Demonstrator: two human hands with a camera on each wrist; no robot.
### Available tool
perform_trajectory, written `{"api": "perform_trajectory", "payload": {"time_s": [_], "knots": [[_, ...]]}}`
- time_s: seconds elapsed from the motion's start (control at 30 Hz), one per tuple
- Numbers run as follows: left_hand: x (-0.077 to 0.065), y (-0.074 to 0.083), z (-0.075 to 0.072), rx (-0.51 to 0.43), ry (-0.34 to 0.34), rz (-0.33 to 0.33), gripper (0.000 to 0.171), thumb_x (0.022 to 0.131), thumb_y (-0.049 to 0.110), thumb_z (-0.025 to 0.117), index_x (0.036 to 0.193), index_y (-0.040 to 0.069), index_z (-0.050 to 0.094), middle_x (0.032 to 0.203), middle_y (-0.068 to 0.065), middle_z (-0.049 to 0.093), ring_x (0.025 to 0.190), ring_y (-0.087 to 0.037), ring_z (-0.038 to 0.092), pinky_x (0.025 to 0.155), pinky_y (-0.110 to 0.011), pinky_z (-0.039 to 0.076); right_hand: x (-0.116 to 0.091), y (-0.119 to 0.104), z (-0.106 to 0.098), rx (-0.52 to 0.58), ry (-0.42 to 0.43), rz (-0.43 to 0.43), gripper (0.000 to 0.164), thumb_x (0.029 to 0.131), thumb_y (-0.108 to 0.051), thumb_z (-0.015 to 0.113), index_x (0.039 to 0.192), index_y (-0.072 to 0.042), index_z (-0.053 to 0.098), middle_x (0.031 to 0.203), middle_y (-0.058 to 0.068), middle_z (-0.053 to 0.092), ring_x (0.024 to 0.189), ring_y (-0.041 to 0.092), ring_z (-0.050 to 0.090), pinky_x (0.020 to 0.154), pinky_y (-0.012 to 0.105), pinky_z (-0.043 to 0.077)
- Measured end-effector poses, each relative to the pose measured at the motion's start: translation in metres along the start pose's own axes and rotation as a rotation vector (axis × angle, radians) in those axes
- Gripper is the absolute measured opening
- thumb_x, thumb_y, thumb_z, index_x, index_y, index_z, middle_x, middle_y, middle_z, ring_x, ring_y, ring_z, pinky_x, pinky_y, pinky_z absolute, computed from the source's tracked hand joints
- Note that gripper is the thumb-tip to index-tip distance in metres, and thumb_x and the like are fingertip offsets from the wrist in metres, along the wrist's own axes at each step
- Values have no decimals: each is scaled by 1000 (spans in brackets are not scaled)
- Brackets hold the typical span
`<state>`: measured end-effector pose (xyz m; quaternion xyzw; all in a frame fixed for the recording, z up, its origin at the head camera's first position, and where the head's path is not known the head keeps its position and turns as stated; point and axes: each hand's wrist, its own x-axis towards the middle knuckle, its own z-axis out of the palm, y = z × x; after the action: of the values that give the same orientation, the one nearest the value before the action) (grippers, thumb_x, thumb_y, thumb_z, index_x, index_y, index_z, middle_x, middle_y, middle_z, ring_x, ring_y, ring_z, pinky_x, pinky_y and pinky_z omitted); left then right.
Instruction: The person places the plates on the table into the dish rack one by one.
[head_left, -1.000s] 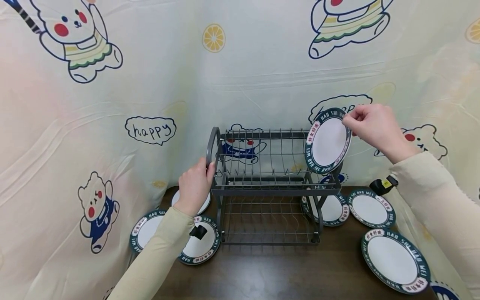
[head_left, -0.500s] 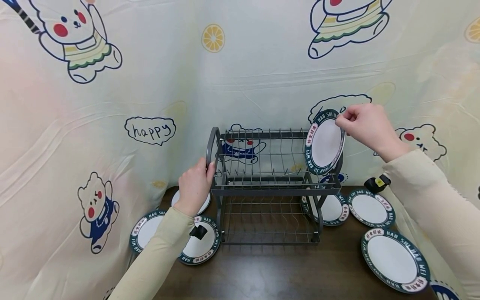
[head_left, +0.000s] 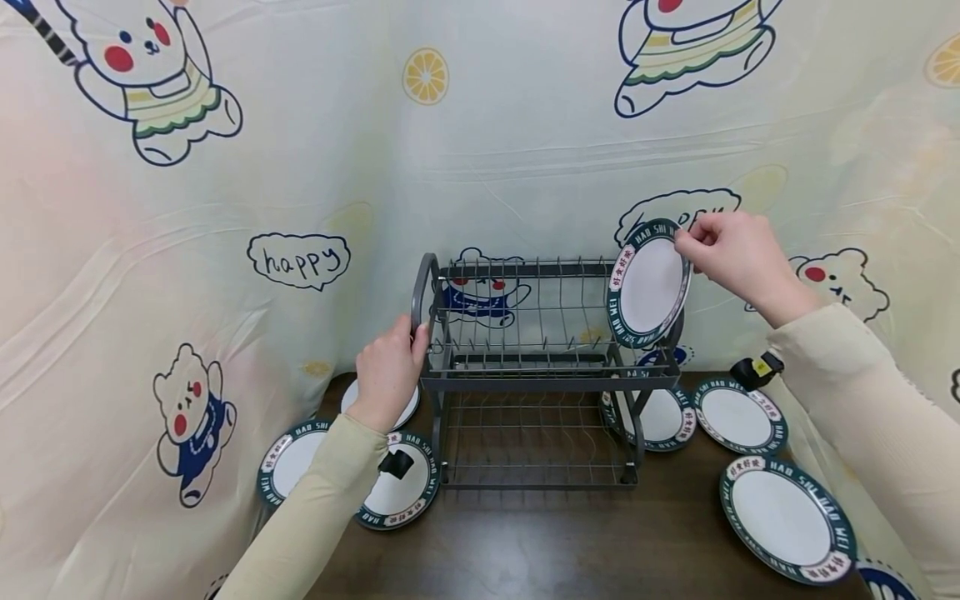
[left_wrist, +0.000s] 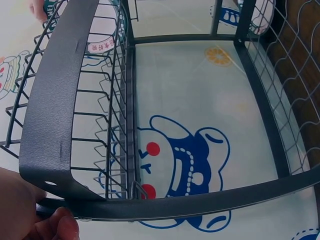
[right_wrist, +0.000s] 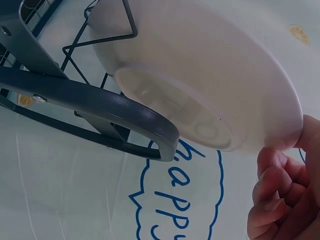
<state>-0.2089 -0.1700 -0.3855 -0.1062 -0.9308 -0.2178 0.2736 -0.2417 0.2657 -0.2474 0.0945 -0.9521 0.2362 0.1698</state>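
Observation:
A two-tier dark metal dish rack (head_left: 551, 384) stands on the brown table. My left hand (head_left: 388, 373) grips the left end of its upper tier, by the upright side handle. In my right hand (head_left: 738, 258), thumb and fingers pinch the upper right rim of a white plate (head_left: 651, 285) with a dark green lettered border. The plate stands tilted at the right end of the upper tier, its lower edge among the wires. From the right wrist view, its pale underside (right_wrist: 200, 65) shows beside the rack's end handle (right_wrist: 125, 107).
Right of the rack lie more plates, one (head_left: 742, 417) near the back and one (head_left: 787, 520) toward the front; another (head_left: 660, 418) is partly behind the rack leg. Several plates (head_left: 397, 492) lie at left, partly covered by my left arm. A patterned cloth (head_left: 517, 125) hangs behind.
My right hand has moved slightly left with the plate, which now sits closer over the rack's right end and is turned more edge-on. The left hand has stayed in place.

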Motion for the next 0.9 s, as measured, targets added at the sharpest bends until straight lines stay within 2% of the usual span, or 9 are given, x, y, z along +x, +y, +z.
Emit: {"api": "perform_trajectory", "payload": {"time_s": [0.47, 0.9], "knots": [[0, 1, -2, -6, -6, 6, 26, 108, 23, 58, 91, 4, 58, 62, -4, 52, 47, -19, 49, 44, -32, 39, -9, 5, -1, 53, -6, 16, 48, 105, -48, 55, 96, -4, 72, 76, 11, 69, 65, 27, 56, 53, 34, 41], [0, -1, 0, -11, 2, 9, 27, 109, 23, 57, 90, 4, 57, 61, -4, 50, 47, -20, 48, 44, -32, 38, -9, 7, 0, 48, 12, -15, 43, 106, -44, 55, 95, -5, 72, 73, 9, 68, 58, 26, 53, 50, 33, 38]]}}
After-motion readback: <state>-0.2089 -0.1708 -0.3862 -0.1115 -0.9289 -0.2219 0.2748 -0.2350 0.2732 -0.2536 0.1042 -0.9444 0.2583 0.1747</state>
